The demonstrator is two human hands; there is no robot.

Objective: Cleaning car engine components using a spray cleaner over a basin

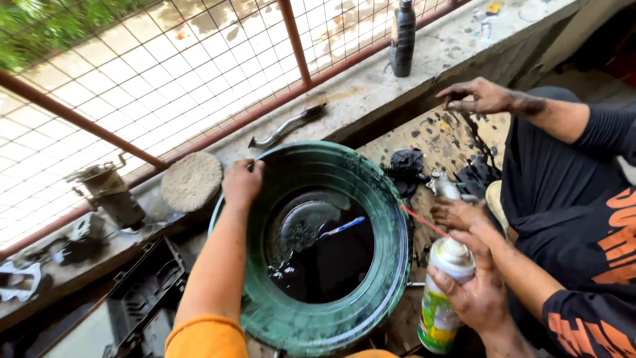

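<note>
Far left, on the concrete ledge [371, 93] under a red-framed wire mesh railing [165, 73]: a grimy metal cylinder part [109, 192], then a round, rough beige disc [192, 180]. Below them, a black plastic crate [142, 292].

Left of centre, the left hand [242, 182] at the end of an orange sleeve, fingers [252, 167] curled shut over the far rim of a green basin [391, 252]. Inside the basin, black oily liquid [324, 265] and a blue-handled tool [341, 227] lying half sunk in it. Behind the basin, on the ledge, a bent metal pipe [286, 126]. Farther along the ledge, an upright black bottle [402, 36].

Just right of the basin, low in view, the right hand [477, 298], fingers [442, 282] wrapped closed around an upright aerosol can [440, 305] with a white top and a green and yellow label. From the nozzle, a thin red straw [424, 222] slanting up and left over the basin rim.

Beside the can, a co-worker's oil-stained hand [457, 212] near the base of the straw. Just beyond, dark engine parts [405, 169] on the stained floor beside the ledge. Top right, the co-worker's other hand [490, 96], fingertips down on the edge of the ledge. Far right, the co-worker's black shirt [563, 199] with orange print.
</note>
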